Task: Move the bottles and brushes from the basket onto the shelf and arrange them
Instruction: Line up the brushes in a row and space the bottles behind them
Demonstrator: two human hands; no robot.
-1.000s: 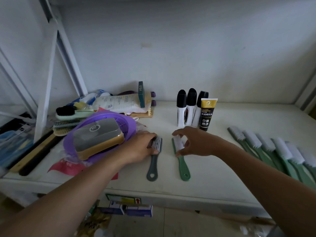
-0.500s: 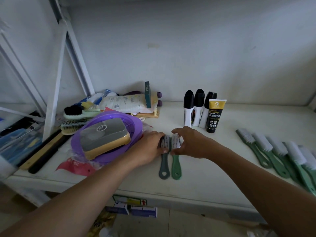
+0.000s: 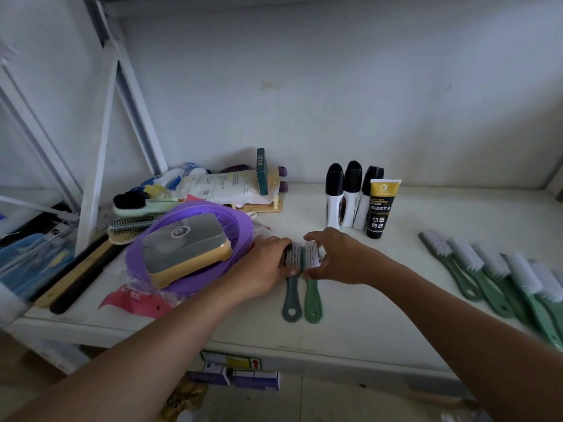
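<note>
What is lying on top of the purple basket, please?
A grey-topped yellow block lies tilted across the purple basket; it covers the middle, so anything beneath it cannot be seen.

A plain white wall (image 3: 335, 86), marked by one faint smudge (image 3: 271, 84), backs the white shelf (image 3: 457, 214). At the left stand a white metal upright (image 3: 97, 153) and a slanted brace (image 3: 137, 111). Below the shelf's front edge a tan floor (image 3: 335, 403) shows. The light is dim, soft and bluish.
</note>
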